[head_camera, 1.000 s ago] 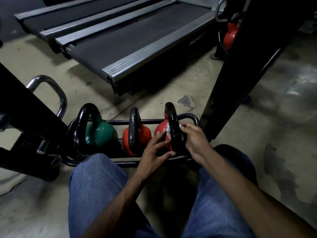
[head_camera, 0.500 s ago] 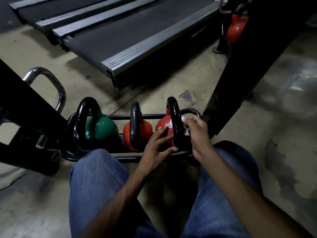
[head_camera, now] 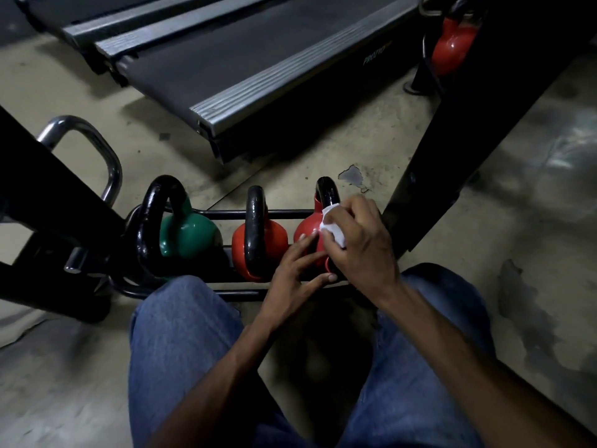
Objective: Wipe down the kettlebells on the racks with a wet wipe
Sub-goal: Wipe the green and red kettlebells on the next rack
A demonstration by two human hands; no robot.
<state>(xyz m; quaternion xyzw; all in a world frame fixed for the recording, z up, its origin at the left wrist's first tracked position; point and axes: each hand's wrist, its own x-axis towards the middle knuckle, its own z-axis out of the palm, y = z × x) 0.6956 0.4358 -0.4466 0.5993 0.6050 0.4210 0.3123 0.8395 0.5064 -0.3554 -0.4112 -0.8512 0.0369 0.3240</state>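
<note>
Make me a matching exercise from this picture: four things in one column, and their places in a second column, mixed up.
Things:
1. green kettlebell
2. wipe
3. left hand
4. treadmill

Places:
A. on the floor beyond the rack
B. under the right hand, against the right red kettlebell
C. at the left end of the rack
D. fingers on the near side of the right red kettlebell

Pairs: 1-C, 2-B, 3-D, 4-A
</note>
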